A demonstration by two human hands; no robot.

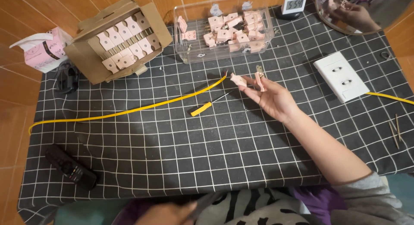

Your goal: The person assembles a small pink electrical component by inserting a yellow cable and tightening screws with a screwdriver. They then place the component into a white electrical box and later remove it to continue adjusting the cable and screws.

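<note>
Right hand point(274, 97) raised over the table, fingertips pinching two pink plug halves point(238, 80); light, rigid plastic, best gripped by the flat sides. Left hand point(166, 214) low, blurred; grip indeterminable.

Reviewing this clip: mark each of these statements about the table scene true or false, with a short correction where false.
1. The right hand holds small pink plastic plug parts above the black checked tablecloth. True.
2. The yellow-handled screwdriver is gripped in the right hand. False: it lies on the cloth, apart from the hand.
3. The clear plastic box contains pink plug pieces. True.
4. The black remote control sits inside the brown cardboard box. False: it lies on the cloth near the left front corner.
5. The left hand holds the long yellow cable. False: it is low at the frame's bottom edge, far from the cable.
</note>
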